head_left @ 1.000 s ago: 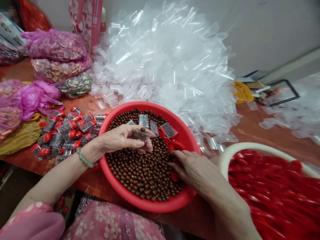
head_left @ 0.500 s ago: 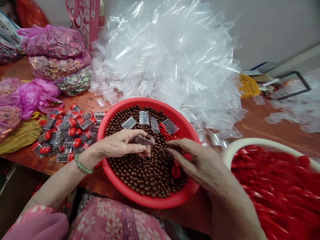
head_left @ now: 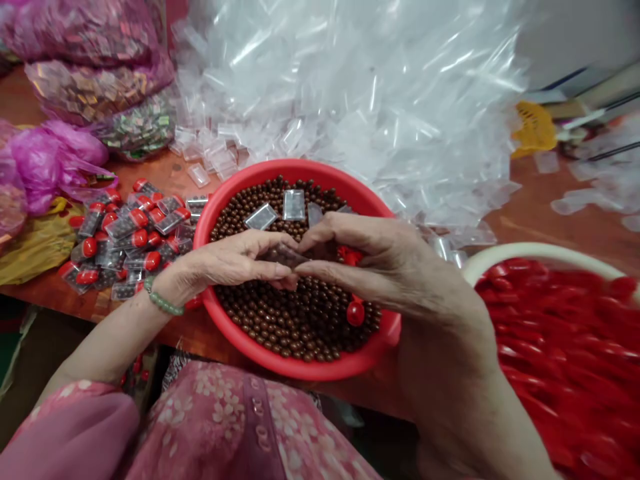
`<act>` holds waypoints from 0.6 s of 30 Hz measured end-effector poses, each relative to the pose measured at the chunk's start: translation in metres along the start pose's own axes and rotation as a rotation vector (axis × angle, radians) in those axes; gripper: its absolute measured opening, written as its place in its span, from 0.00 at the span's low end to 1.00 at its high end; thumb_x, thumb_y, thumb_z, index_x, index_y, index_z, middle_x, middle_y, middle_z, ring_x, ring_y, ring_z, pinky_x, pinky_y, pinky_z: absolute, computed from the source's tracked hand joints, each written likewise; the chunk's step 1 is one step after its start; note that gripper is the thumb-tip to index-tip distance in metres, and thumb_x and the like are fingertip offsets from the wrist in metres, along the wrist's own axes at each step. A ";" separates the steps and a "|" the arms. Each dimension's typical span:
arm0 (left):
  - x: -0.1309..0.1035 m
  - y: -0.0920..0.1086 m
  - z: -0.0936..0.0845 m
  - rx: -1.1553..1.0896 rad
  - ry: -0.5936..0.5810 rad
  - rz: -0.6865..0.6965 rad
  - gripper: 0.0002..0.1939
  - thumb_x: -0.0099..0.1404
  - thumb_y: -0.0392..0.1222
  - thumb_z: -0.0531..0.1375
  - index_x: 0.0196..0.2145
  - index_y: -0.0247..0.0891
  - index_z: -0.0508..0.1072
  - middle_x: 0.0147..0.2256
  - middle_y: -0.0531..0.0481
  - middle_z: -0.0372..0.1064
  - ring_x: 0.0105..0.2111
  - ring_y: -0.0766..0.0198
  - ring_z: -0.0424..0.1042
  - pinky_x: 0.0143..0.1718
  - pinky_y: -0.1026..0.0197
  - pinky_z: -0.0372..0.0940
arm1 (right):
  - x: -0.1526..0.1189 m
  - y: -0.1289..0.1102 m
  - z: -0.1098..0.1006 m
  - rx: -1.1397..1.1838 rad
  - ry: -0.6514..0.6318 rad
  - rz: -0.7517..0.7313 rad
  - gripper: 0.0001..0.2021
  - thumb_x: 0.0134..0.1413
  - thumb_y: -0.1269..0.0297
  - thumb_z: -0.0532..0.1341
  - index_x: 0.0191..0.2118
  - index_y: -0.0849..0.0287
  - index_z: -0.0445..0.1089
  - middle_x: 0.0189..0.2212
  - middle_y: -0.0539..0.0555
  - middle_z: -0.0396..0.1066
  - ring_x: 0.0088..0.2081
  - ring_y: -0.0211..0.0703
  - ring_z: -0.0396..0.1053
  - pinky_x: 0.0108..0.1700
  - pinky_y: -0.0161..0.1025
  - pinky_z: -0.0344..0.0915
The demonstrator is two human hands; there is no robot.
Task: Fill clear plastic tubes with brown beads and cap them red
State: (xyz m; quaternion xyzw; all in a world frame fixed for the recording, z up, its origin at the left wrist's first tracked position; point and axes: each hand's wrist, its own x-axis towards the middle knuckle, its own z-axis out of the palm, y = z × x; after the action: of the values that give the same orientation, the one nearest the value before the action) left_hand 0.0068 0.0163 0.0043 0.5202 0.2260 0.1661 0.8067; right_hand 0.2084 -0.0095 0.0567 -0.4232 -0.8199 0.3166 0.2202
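My left hand (head_left: pixel 245 260) holds a small clear plastic container (head_left: pixel 283 255) with dark balls inside, between thumb and fingers. It hangs over a red basin (head_left: pixel 240 347) full of shiny brown balls (head_left: pixel 290 327). My right hand (head_left: pixel 380 260) meets the container's right end, with thumb and index fingertip closed around it. Anything small between those fingertips is hidden. On the balls lie clear containers (head_left: pixel 293 205) behind my hands. Red caps (head_left: pixel 355 313) sit below and behind my right hand, partly covered by it.
Filled containers with red caps (head_left: pixel 131 223) lie heaped left of the basin. A large pile of clear empty containers (head_left: pixel 350 100) rises behind. A cream-rimmed tub (head_left: pixel 530 250) of red caps stands at right. Pink bags (head_left: pixel 100 87) are stacked at back left.
My right hand has moved left from the basin's right side to the container's end. My left hand keeps hold of the container. The view has shifted, tilting down slightly.
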 end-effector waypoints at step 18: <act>0.004 0.002 -0.003 0.099 0.246 0.053 0.13 0.59 0.41 0.64 0.40 0.32 0.71 0.32 0.50 0.73 0.33 0.68 0.73 0.40 0.62 0.67 | -0.081 0.050 -0.005 -0.544 -0.409 0.214 0.15 0.56 0.77 0.53 0.34 0.55 0.75 0.35 0.56 0.71 0.35 0.44 0.66 0.40 0.42 0.63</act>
State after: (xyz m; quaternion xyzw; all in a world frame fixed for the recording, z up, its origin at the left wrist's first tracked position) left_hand 0.0082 0.0214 0.0047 0.5408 0.3176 0.2386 0.7414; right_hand 0.2834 -0.0536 0.0174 -0.4777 -0.8523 0.1862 -0.1037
